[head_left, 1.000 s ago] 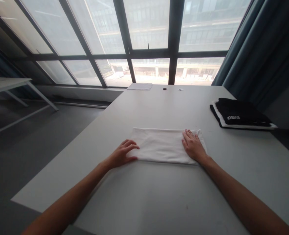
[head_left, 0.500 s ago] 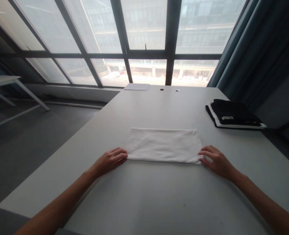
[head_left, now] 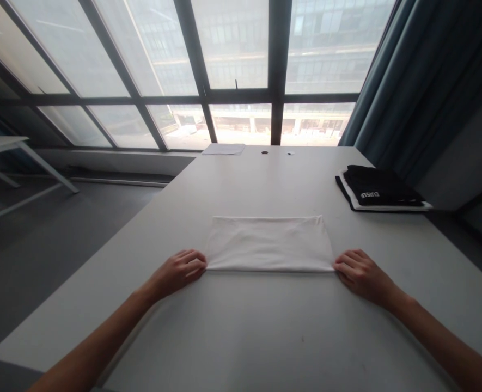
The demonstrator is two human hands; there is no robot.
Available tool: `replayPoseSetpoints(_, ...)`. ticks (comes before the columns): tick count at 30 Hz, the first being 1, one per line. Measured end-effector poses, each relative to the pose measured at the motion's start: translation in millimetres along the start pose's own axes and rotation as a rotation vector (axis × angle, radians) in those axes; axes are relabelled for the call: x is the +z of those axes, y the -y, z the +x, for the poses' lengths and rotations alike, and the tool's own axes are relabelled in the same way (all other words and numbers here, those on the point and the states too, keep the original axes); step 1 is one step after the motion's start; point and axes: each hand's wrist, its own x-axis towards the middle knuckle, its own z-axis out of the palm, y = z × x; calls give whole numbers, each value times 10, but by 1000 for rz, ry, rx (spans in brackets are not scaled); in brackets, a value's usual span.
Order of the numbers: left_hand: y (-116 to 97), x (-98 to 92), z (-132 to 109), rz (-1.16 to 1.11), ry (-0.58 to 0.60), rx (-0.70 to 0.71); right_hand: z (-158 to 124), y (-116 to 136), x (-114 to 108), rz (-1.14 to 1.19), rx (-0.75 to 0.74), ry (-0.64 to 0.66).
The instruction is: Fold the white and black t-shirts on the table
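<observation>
A folded white cloth (head_left: 269, 245), perhaps a garment, lies flat as a wide rectangle on the white table (head_left: 249, 326). My left hand (head_left: 183, 267) pinches its near left corner, fingers closed. At the near right corner, my right hand (head_left: 357, 272) also grips the fabric between thumb and fingers. The near edge runs straight and taut between both hands. A few soft wrinkles cross the top of the cloth.
On the table's right side sits a stack of folded black and white clothes (head_left: 383, 188). White paper (head_left: 223, 149) lies at the far edge, near two small round holes. Windows, a blue curtain (head_left: 371, 92) and another table (head_left: 4, 142) stand beyond.
My right hand has closed on the near right corner, its fingers previously looser. The cloth's near edge is now straighter and tighter. The view has shifted slightly.
</observation>
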Motion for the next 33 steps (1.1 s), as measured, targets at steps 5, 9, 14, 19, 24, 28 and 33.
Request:
replayPoseSetpoints(5,-143,-55,405,3,-81,-102,320,98,-3,49,219,-146)
replayPoseSetpoints(9,-388,211,1193,-52,-174,-272,1025,276,168,74,443,-189)
replayPoseSetpoints(14,-678,799,2004,-31,14,-348,1770,497,600,124,501,-17)
replayPoseSetpoints(19,-685,1172,2092,18,96,-349,1873,518,938,137,524,87)
replayPoseSetpoints(24,-618,1240,2039,20,89,-353,1825,498,997,133,519,77)
replayPoseSetpoints(28,-628,1229,2050,26,88,-343,1845,506,969,131,521,93)
replayPoseSetpoints(33,-637,1210,2048,30,99,-351,1839,551,950,105,587,85)
